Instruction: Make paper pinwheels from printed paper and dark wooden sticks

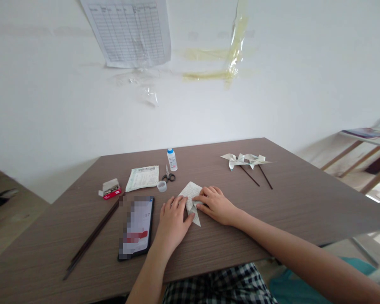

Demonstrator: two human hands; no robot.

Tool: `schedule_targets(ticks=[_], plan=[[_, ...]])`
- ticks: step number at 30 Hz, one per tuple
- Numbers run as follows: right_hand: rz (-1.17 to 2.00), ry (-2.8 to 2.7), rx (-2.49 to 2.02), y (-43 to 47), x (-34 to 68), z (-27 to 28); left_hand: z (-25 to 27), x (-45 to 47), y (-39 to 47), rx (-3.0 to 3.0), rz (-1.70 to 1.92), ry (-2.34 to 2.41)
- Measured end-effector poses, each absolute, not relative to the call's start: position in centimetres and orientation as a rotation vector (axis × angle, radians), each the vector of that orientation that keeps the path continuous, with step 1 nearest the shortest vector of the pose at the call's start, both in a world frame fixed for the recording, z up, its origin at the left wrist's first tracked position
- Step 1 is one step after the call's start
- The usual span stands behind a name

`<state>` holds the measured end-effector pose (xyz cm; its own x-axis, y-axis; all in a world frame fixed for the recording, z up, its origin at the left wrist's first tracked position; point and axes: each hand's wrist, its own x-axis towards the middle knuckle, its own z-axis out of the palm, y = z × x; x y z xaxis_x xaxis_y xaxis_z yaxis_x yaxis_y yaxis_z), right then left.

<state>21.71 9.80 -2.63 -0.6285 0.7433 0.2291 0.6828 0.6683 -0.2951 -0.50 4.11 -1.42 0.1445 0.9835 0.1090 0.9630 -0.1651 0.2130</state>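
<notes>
Both forearms enter from the bottom of the frame and meet at centre over the brown wood-grain counter. The left hand lies palm down, fingers loosely spread and flat, their tips resting on the lower left edge of the folded sheet of white printed paper. The right hand is also palm down, fingers close together and curled slightly, pressing on the paper's right side. Whether either thumb grips the paper cannot be told; the hands cover much of the sheet. The paper lies at centre frame, folded to a pointed shape, with one corner showing above the hands and a tip below them; its print is too small to read. Left of the hands lies a black-framed smartphone, its screen blurred. Two white paper pinwheels on dark sticks lie in the upper right of the counter. Small black-handled scissors and a white glue bottle with blue cap sit just above the paper.
</notes>
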Motion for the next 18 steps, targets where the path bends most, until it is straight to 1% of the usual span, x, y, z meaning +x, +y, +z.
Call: schedule_targets(ticks=[8,13,18], plan=[[0.256,-2.555,-1.114,10.0,21.9,-2.8,-1.2,-0.5,4.1,2.305,0.330,1.960],[0.353,-2.490,-1.065,10.3,22.6,-2.8,-1.7,-0.7,4.2,2.312,0.357,1.956],[0.451,-2.332,-1.024,10.8,23.1,-3.1,-3.2,-1.1,4.6,2.320,0.489,1.985]])
